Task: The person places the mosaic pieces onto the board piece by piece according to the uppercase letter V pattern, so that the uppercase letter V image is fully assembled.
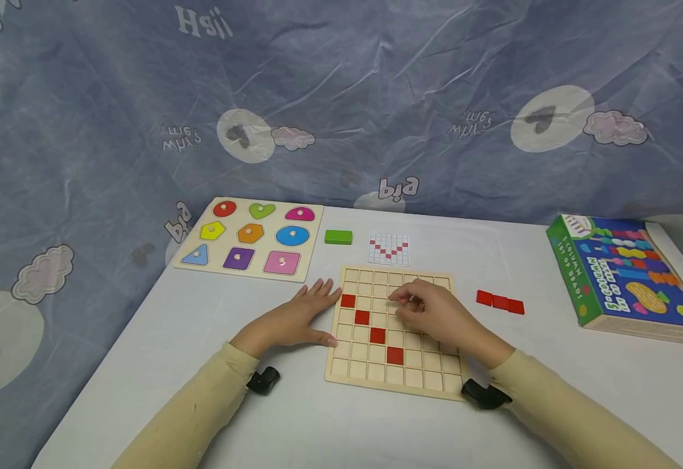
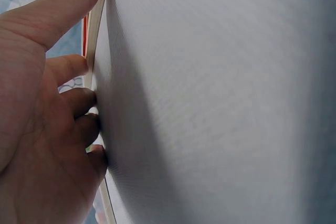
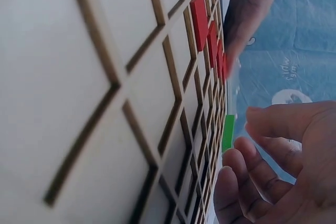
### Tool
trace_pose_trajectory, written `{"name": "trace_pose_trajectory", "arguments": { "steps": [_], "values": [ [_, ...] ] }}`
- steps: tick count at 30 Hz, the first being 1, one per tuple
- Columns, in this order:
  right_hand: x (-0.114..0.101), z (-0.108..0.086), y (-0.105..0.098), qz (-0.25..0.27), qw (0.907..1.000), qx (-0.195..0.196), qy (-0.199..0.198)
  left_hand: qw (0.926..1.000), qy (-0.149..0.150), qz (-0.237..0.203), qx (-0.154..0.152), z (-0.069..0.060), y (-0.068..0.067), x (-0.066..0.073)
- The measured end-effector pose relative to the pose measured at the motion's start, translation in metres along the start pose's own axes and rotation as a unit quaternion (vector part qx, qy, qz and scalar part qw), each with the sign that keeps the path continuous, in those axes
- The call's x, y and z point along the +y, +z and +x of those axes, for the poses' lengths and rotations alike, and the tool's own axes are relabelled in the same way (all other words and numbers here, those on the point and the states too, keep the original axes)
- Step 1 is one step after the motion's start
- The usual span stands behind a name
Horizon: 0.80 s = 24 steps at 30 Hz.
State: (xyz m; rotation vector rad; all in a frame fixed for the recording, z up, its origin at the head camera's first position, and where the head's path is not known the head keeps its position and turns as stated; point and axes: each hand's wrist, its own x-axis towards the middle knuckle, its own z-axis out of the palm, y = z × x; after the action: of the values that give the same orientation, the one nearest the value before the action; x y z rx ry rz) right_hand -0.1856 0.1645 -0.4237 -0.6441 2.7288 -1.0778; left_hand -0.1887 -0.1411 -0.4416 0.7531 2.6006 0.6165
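A wooden grid board [image 1: 364,384] lies on the table, with several red square tiles [image 1: 377,335] set in its cells in a diagonal line. My left hand [image 1: 297,319] rests at the board's left edge, fingers spread, the thumb by the rim. Over the upper middle of the grid hovers my right hand [image 1: 437,312], its fingers loosely bent. In the right wrist view a gap shows between that hand's thumb and fingers, and no tile is seen in it. Three more red tiles [image 1: 500,302] lie in a row to the right of the board.
Behind the board are a pattern card [image 1: 389,249] with a red V of squares and a green block [image 1: 338,237]. A shape puzzle board [image 1: 200,268] lies at the back left. At the right stands a bead-set box [image 1: 634,280]. A patterned cloth [image 1: 341,98] hangs behind the table.
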Motion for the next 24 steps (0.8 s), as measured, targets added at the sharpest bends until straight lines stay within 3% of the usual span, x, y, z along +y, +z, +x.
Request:
{"name": "trace_pose_trajectory", "arguments": {
  "steps": [24],
  "values": [
    [0.022, -0.036, -0.027, -0.026, 0.9988, 0.033, 0.026, 1.0, 0.001, 0.003, -0.003, -0.001, -0.001, 0.001]
  ]
}}
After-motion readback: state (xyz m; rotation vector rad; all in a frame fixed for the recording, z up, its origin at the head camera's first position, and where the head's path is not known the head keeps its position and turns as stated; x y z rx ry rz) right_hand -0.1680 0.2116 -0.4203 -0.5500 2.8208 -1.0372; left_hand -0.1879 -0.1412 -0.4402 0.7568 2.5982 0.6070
